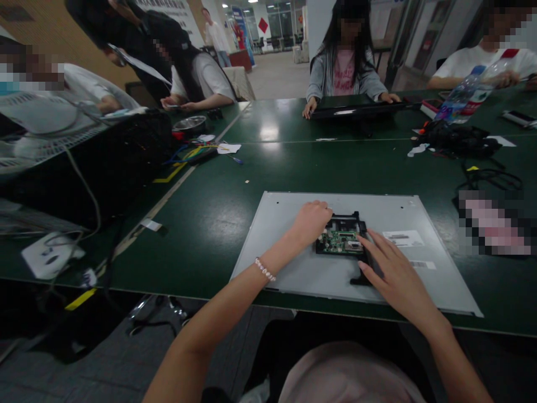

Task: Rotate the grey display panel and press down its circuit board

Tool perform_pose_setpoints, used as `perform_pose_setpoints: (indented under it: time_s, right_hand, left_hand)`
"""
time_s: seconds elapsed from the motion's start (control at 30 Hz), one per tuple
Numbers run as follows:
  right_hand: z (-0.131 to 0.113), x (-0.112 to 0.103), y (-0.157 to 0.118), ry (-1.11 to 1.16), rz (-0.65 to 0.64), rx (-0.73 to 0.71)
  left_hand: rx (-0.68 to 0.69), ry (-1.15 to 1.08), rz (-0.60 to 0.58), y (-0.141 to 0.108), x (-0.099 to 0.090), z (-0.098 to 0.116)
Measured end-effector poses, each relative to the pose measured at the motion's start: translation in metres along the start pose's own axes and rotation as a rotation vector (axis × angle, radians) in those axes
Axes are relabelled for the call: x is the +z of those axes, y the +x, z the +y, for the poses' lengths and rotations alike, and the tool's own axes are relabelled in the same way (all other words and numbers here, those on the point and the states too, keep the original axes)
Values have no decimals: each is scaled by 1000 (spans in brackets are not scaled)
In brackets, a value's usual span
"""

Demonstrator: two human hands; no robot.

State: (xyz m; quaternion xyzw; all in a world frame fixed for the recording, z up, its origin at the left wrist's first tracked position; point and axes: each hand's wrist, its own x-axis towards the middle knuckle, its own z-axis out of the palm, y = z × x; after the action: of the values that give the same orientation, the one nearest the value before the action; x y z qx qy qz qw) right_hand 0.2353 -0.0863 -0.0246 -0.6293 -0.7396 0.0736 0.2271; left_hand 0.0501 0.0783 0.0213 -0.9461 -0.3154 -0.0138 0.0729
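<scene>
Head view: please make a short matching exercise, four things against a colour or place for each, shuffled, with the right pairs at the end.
Things:
1. Panel
2. Board
3. Bracelet
4. Bracket

Colours and places:
A. Around the left wrist
B. Black
C. Light grey, flat on the table
D. Green

Pairs: 1-C, 2-D, 3-A, 4-B
</scene>
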Motion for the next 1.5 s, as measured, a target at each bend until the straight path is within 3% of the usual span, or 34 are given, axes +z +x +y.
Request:
perform_pose_setpoints:
  time_s: [0.63,1.2,1.33,1.5]
  right_hand:
    - [1,-1,-1,1,-20,-8]
    - [1,-2,-1,-4,-22,-9]
    - [2,-1,-1,3,-22,-10]
    - [1,1,-2,30,-6,12]
  left_hand:
    - [38,88,66,1,-1,8]
    - [-67,-75,101,-4,-7,-1]
    - [-144,-141,147,-18,-12,-24]
    - [-388,-101,172,-61,-14,-84]
